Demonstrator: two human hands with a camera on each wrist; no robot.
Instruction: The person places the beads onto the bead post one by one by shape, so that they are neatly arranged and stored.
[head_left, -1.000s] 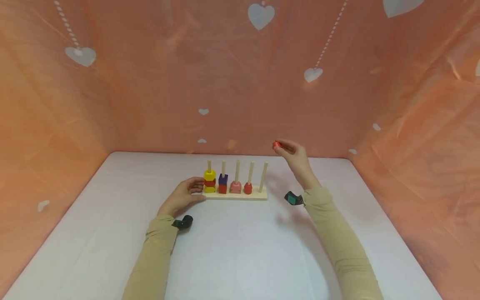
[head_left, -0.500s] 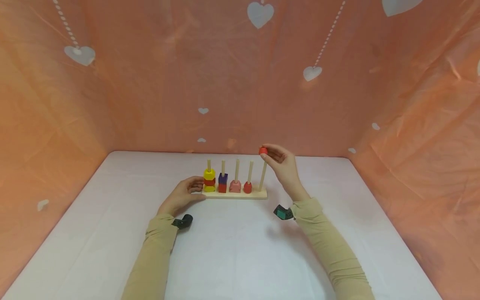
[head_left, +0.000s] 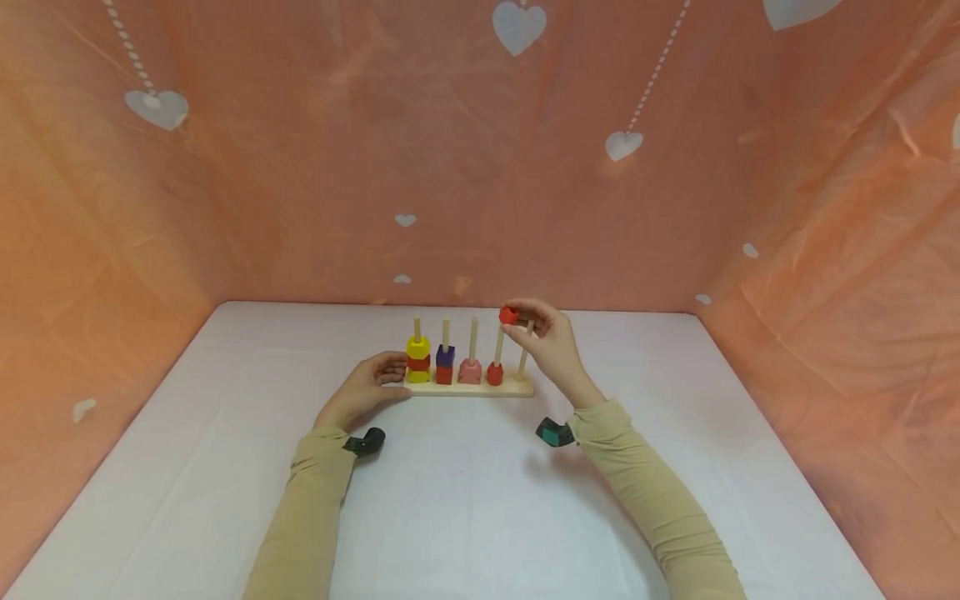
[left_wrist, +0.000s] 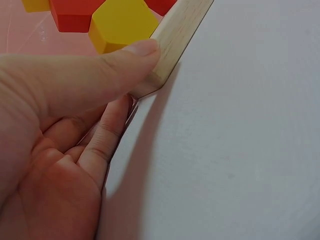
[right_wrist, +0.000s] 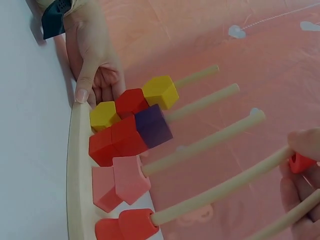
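Observation:
A wooden peg stand (head_left: 468,389) with a row of upright pegs is on the white table. My left hand (head_left: 366,388) holds its left end, thumb (left_wrist: 142,48) on the base and fingers behind. My right hand (head_left: 553,337) pinches a red block (head_left: 508,315) at the top of the fourth peg (right_wrist: 225,188); whether the peg has entered its hole, I cannot tell. That peg carries red blocks (right_wrist: 136,224) at its foot. Pink blocks (right_wrist: 131,180) sit on the third peg, red ones under a purple block (right_wrist: 154,126) on the second. Yellow blocks (right_wrist: 160,92) sandwich a red one on the first.
The fifth peg (head_left: 523,360), at the right end, is bare and partly behind my right hand. An orange cloth backdrop (head_left: 480,167) with white hearts closes off the back and both sides of the white table (head_left: 465,500).
My right hand has moved left and down with the red block, from right of the stand, past the fifth peg, to the fourth peg's tip. My left hand stays on the stand.

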